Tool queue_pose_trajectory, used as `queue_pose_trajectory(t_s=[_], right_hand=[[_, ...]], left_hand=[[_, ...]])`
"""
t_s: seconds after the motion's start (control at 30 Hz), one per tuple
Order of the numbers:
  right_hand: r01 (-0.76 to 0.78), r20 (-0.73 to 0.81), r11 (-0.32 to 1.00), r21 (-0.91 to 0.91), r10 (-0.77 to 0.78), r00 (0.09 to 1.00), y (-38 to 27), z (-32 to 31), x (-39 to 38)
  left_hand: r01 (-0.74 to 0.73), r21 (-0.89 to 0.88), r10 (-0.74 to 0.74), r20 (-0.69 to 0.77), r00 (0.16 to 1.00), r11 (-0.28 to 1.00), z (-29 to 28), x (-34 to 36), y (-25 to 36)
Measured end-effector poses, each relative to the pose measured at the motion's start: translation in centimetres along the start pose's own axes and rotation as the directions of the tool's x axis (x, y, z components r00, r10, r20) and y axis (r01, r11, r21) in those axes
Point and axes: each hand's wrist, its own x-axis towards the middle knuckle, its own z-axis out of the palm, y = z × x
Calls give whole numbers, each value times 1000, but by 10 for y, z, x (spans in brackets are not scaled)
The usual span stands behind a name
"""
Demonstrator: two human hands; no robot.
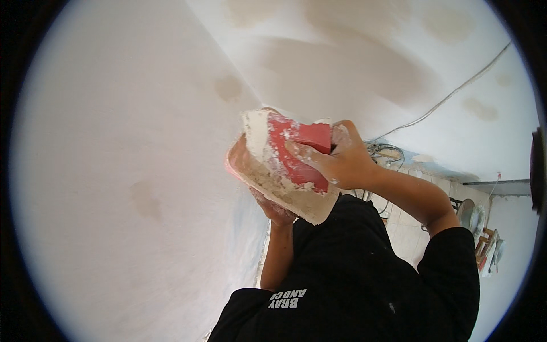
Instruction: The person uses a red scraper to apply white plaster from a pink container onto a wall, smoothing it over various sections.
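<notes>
Right hand (342, 162) clamps a red putty knife (299, 151) onto the putty-smeared tray (285, 191) cupped underneath by the left hand (273, 208) — wall (114, 171) mostly skimmed, darker damp patches (145, 199) left — centre frame.

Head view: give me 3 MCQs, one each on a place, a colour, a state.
1. Where is the trowel held?
A. up by the plastered wall
B. on the floor
C. in a bucket

2. The trowel's colour?
A. blue
B. red
C. green

3. The right hand is:
A. hanging empty
B. flat on the wall
C. gripping the trowel

Answers: 1 A, it is raised beside the pale wall. 2 B, red shows under the white plaster. 3 C, its fingers wrap it, while the left hand holds a plaster-caked board beneath.
</notes>
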Motion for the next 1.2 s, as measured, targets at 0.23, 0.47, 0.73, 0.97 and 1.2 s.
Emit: queue_pose_trajectory(t_s=[0.23,0.47,0.73,0.97,1.2], right_hand=[[96,-224,980,173,-56,973,-8,-20,0],[411,-38,860,-302,-442,896,13,-11,-5],[302,-31,948,-105,-306,951,26,8,-3],[96,-70,972,214,-83,994,28,12,-2],[-149,-152,895,421,231,961,48,-1,8]], left_hand=[[163,-334,-215,-125,969,928,1,-6,-9],[75,-102,-85,-97,992,992,8,5,-4],[-134,236,127,45,991,963,30,15,11],[-54,142,46,61,997,988,30,13,6],[220,-147,-215,49,975,964,29,15,3]])
